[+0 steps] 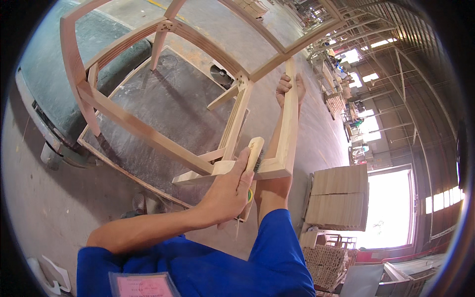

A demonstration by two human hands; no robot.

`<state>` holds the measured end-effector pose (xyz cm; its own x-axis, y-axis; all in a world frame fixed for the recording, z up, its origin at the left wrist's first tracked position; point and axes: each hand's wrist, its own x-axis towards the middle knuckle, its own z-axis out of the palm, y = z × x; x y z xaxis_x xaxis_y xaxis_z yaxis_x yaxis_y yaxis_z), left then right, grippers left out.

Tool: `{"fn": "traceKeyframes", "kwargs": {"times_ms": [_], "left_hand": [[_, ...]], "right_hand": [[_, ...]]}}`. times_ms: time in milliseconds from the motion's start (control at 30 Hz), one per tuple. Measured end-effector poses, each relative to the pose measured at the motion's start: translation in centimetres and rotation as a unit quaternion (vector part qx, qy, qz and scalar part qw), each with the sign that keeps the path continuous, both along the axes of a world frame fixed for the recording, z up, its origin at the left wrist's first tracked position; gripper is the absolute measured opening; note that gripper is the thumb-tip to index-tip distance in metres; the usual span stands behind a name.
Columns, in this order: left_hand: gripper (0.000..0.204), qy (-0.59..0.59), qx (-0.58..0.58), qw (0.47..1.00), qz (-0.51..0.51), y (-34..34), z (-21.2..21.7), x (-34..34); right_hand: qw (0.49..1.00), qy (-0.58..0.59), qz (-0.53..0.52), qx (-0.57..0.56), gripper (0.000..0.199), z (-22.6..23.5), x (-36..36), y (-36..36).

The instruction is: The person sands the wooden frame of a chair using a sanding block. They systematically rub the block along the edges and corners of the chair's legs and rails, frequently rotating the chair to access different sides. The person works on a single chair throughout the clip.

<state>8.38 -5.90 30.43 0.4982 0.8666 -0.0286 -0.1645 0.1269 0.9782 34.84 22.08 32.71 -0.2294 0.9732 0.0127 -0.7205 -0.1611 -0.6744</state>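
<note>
A bare wooden chair frame (143, 133) stands tilted on a dark-topped work table (163, 94). My left hand (227, 193) is closed around the pale wooden block of a brush (255, 151). The brush's dark bristles face right, close to the inner corner of the frame's near end; whether they touch the wood I cannot tell. Farther out, my right hand (287, 89) is wrapped around the long right-hand rail of the chair frame. A small green and yellow round thing (250, 195) shows beside my left hand, mostly hidden by it.
A green padded surface (74, 69) stands against the table's left side. Stacked brown boards or cartons (337, 198) rise at the right, near a bright doorway. A dark round fan-like thing (221, 75) sits beyond the table. Wood stacks line the hall.
</note>
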Motion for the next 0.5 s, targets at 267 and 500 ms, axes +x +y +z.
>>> {"fn": "traceKeyframes", "kwargs": {"times_ms": [267,500], "left_hand": [[0.058,0.050,0.093,0.994,0.023,0.2,-2.1,-0.2],[0.059,0.031,0.018,0.999,-0.037,0.5,-0.4,-1.3]], "right_hand": [[1.000,0.006,-0.003,-0.015,0.038,-0.1,-0.6,0.2],[1.000,0.008,-0.011,0.003,0.042,0.3,-0.4,0.0]]}}
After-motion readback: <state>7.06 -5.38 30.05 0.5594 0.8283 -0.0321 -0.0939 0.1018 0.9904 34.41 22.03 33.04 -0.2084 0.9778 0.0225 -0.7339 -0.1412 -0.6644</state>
